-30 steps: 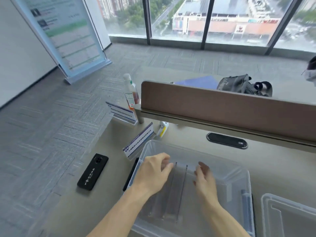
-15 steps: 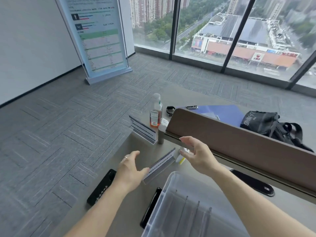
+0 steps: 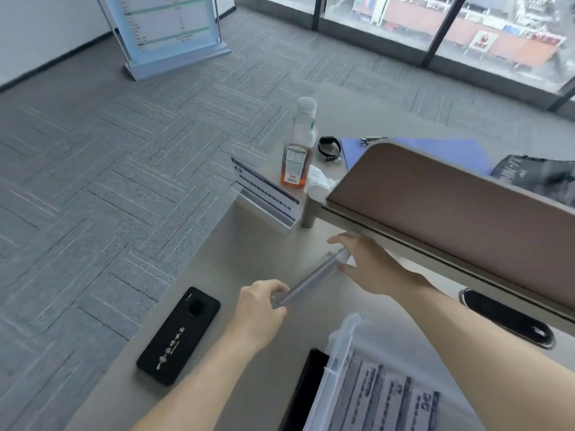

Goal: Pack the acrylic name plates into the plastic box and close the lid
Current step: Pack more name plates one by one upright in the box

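An acrylic name plate (image 3: pixel 311 283) hangs just above the desk, seen nearly edge-on. My left hand (image 3: pixel 259 309) grips its near end and my right hand (image 3: pixel 370 265) holds its far end. A second name plate (image 3: pixel 264 191) with blue print stands upright farther back, near the desk's left edge. The clear plastic box (image 3: pixel 342 353) sits at the lower right, with several name plates (image 3: pixel 389 399) lying inside it. No lid shows in this view.
A black phone (image 3: pixel 179 335) lies at the desk's left edge and a black slab (image 3: pixel 303 390) lies beside the box. A bottle (image 3: pixel 298 147), a wristband (image 3: pixel 328 147), a blue folder (image 3: pixel 435 149) and a brown partition (image 3: pixel 451 213) stand behind.
Both hands left the box, reached to the name plate on the desk and now hold it by its ends. The view swung left and down.
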The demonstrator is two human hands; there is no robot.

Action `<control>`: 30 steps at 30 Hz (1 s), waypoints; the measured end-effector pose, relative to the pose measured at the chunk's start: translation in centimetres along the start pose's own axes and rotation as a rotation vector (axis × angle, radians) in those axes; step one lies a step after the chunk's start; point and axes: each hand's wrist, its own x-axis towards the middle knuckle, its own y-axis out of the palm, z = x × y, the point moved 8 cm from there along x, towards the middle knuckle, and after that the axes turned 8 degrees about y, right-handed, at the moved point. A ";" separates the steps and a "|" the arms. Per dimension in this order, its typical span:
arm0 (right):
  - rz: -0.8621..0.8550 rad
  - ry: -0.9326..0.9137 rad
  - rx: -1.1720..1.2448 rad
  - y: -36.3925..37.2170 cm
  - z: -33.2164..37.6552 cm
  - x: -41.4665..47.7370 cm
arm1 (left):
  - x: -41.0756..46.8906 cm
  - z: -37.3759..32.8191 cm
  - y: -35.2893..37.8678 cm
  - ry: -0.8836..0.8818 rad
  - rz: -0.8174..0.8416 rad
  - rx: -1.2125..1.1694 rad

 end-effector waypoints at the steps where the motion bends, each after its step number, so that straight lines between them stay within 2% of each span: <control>1: -0.013 0.012 0.017 0.3 -0.3 0.5 | 0.3 0.2 -0.1 0.014 -0.034 -0.003; 5: -0.025 0.023 0.073 1.3 -1.0 1.4 | 0.7 0.5 -2.3 0.060 -0.153 0.013; 8: -0.004 0.041 0.217 1.4 -0.4 1.1 | 1.1 1.4 -5.0 0.035 -0.221 -0.028; 11: -0.052 0.093 0.400 0.3 0.4 0.4 | 1.4 1.3 -8.0 0.049 -0.212 -0.131; 16: -0.084 0.045 0.668 -5.2 4.7 -2.1 | 0.2 -3.5 -13.5 0.149 -0.176 -0.214; 20: -0.129 0.100 0.906 -10.3 6.2 -6.8 | -1.8 -9.6 -17.3 0.213 -0.210 -0.317; 25: -0.144 0.160 1.060 -16.2 5.0 -15.5 | -5.6 -18.4 -18.1 0.366 -0.013 -0.365; 30: -0.164 0.112 0.994 -19.1 0.9 -24.9 | -9.9 -27.6 -11.6 0.512 0.335 -0.134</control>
